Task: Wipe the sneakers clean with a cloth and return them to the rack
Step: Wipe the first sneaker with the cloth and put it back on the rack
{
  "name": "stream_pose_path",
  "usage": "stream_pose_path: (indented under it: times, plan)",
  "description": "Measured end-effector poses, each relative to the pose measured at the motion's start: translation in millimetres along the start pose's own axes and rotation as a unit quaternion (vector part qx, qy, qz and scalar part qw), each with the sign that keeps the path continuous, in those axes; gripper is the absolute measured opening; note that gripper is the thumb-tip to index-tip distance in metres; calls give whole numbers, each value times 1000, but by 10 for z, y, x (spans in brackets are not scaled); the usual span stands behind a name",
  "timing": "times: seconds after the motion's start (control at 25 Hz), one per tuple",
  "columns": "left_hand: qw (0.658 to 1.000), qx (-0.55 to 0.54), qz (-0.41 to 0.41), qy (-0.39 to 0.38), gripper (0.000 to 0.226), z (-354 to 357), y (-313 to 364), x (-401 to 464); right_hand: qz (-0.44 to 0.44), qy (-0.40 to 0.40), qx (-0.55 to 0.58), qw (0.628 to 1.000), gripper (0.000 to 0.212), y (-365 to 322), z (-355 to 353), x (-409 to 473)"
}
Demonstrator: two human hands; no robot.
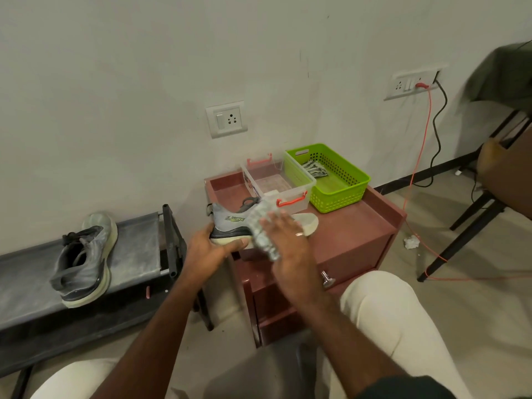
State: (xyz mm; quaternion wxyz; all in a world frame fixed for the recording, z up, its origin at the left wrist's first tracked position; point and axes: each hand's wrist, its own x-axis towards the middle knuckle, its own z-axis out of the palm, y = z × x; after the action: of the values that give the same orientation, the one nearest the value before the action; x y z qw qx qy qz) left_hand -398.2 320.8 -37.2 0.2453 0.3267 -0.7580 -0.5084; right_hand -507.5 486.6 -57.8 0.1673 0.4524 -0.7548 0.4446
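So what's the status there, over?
Left hand grips sneaker heel. Right hand presses cloth on its side. Second sneaker on rack. Nothing blocking.

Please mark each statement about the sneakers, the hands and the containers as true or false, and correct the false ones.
1. The left hand holds the sneaker at its heel. True.
2. The right hand presses a cloth on that sneaker. True.
3. The second sneaker lies inside the green basket. False: it lies on the dark shoe rack.
4. The clear plastic box has blue handles. False: they are red.
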Motion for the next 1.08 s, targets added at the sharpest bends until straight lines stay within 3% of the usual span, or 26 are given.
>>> stream_pose_path:
  times: [0.08, 0.16, 0.28, 0.36, 0.4, 0.48, 0.6, 0.68, 0.76, 0.84, 0.96, 1.0, 1.08]
  plan:
    - [1000, -22, -15, 10, 57, 27, 29, 18, -62, -68, -31, 995, 60, 22, 103, -107]
    - [998, -47, -30, 25, 47, 41, 66, 43, -25, -59, -35, 997, 68, 276, 113, 11]
    - [998, -55, -33, 20, 39, 61, 126, 30, 164, 16, -10, 986, 50, 618, -37, 145]
    - [996, -75, -44, 13, 42, 38, 95, 24, 326, 59, -6, 944, 41, 691, -112, 180]
    - [995, -87, -53, 10, 44, 18, 82, 18, 332, 85, 6, 939, 45, 617, -101, 161]
    - [994, -96, -54, 1, 44, -12, 77, 32, 198, 134, 51, 970, 58, 352, -42, 125]
    - [995, -88, -52, -12, 35, -20, 95, 72, -34, 12, 32, 999, 65, 17, 15, 144]
    - [993, -102, -58, -25, 36, -23, 92, 87, -66, -56, -29, 996, 65, 102, 112, 87]
    - [990, -119, -68, -22, 34, -44, 113, 100, -20, -46, -27, 998, 60, 363, 105, 155]
    - [991, -115, -68, -28, 35, -41, 135, 102, 130, 5, -14, 991, 41, 569, 25, 308]
    - [992, -107, -65, -33, 39, -39, 129, 69, 387, 27, -34, 921, 28, 774, -265, 579]
    - [991, -111, -67, -32, 39, -45, 138, 61, 390, 54, -27, 919, 29, 747, -312, 608]
    - [990, -118, -74, -31, 35, -58, 170, 93, 257, 97, 9, 962, 41, 499, -307, 607]
